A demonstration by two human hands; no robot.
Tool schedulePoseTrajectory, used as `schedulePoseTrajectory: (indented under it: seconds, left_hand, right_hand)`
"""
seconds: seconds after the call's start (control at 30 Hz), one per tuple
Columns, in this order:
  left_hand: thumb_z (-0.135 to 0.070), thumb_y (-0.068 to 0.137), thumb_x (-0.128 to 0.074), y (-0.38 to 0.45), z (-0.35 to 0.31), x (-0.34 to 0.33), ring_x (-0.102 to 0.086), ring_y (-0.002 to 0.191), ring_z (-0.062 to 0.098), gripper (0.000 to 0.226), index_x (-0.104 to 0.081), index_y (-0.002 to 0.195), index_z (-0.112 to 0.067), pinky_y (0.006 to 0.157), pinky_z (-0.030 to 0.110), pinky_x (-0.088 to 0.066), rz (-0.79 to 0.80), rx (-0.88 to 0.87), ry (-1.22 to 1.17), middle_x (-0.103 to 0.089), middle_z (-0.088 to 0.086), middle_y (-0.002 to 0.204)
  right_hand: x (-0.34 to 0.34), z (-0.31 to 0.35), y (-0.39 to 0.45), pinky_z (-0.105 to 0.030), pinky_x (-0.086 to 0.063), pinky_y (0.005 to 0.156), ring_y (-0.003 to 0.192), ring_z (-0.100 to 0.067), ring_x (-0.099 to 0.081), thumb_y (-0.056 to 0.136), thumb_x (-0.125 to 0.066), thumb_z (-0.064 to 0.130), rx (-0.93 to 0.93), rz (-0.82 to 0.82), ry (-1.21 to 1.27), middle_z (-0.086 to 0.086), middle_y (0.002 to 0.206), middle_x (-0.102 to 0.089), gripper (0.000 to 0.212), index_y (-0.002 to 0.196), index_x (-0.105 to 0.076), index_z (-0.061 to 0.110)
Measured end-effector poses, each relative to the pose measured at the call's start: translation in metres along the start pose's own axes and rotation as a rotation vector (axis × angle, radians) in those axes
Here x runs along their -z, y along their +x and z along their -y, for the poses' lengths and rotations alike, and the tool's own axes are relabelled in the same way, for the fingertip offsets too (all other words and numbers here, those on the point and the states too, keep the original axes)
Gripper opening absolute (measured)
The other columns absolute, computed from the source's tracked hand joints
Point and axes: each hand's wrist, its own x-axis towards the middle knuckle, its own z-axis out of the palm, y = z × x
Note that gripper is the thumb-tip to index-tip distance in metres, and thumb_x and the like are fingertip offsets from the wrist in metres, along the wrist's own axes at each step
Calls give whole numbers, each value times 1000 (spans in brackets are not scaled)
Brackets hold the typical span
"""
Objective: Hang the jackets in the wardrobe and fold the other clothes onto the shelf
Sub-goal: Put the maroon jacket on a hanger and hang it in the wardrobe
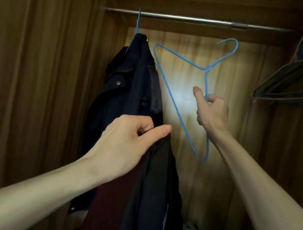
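— Where's the jacket?
— My left hand [127, 141] pinches the dark jacket [154, 186] by its top, just beside the coat [132, 83] hanging on the rail [184, 18].
— And your other hand?
— My right hand [213, 110] is curled round a blue wire hanger [171, 98], tilted, below the rail.

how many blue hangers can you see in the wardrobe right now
2. One blue hanger hangs on the rail, carrying the dark jacket; the other blue hanger is held by the right hand. Others may be hidden.
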Motion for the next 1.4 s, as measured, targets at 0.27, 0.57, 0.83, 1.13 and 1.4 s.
schedulePoseTrajectory:
  seconds: [0.27, 0.57, 0.83, 1.13, 1.4]
  left_hand:
    - [-52, 99, -64, -34, -4, 40, -42, 52, 16, 64, -45, 69, 2, 55, 22, -41, -22, 247, -164, -44, 4, 58]
    - [-37, 100, -67, -77, 3, 116, -75, 106, 32, 52, -71, 113, 13, 87, 26, -62, 55, 434, -593, -77, 22, 109]
    - [-56, 92, -71, -120, 6, 167, -40, 59, 25, 72, -46, 65, 6, 60, 33, -37, 79, 295, -250, -45, 20, 60]
    - [-49, 99, -66, -140, -22, 206, -29, 47, 6, 62, -42, 61, -6, 45, 15, -26, 61, 177, 164, -30, -10, 51]
    - [-47, 99, -66, -167, -27, 242, -33, 51, 5, 59, -48, 67, -1, 49, 15, -29, 116, 133, 377, -38, -6, 55]
  right_hand:
    - [27, -11, -56, -46, -53, 74, 76, -36, -61, 97, -36, 41, 126, -73, -220, -13, 77, -67, 47, 82, -65, 7]
    - [68, 31, -169, -24, -14, 44, 46, -9, -22, 110, -46, 35, 121, 203, 351, 1, 61, -24, 36, 89, -70, 19]
    - [108, 55, -266, -17, -6, 41, 44, -9, -3, 92, -54, 34, -188, 617, 624, 5, 56, -7, 33, 70, -72, 18]
    - [96, 60, -303, -17, -19, 38, 43, -12, -18, 95, -59, 34, -43, 963, 45, -4, 54, -21, 35, 80, -74, 7]
    - [85, 62, -309, -18, -13, 41, 43, -12, -17, 90, -63, 41, -103, 969, 62, 3, 53, -20, 37, 81, -75, 7]
